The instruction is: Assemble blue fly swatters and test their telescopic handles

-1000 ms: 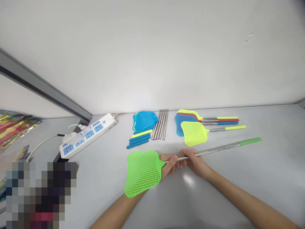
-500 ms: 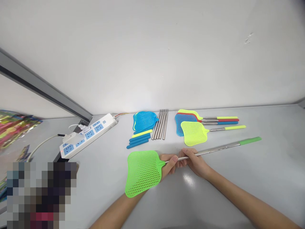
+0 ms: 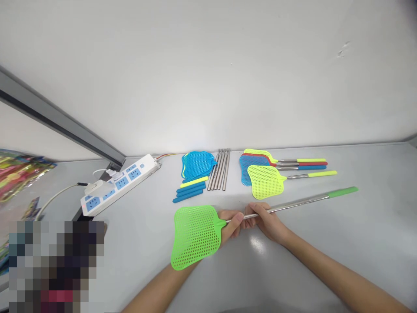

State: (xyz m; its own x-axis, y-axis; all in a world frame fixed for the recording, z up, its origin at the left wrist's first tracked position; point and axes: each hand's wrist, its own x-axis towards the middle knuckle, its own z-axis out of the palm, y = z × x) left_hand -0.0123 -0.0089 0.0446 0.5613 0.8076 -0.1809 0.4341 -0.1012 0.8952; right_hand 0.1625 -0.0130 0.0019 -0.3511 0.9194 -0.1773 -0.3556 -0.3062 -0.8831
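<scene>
A green fly swatter (image 3: 197,237) with an extended metal rod and green grip spans both hands. My left hand (image 3: 233,222) is closed on the rod just beside the swatter's head, thumb on top. Close by, my right hand (image 3: 265,219) wraps the same rod a little farther along. The green grip points away to the right. Behind the hands lie finished-looking swatters, among them a yellow fly swatter (image 3: 266,182) and a blue one (image 3: 249,169). Loose blue swatter heads (image 3: 198,165), metal rods (image 3: 220,170) and blue and yellow grips (image 3: 191,189) lie left of them.
A white power strip (image 3: 120,184) with plugs and cords sits at the left. Plastic-wrapped colourful items (image 3: 19,174) lie at the far left, beyond a grey frame post (image 3: 61,119). A pale wall (image 3: 221,78) closes off the back of the grey table (image 3: 368,234).
Both hands and the green fly swatter keep nearly the same position. Only a very slight shift of the camera view shows.
</scene>
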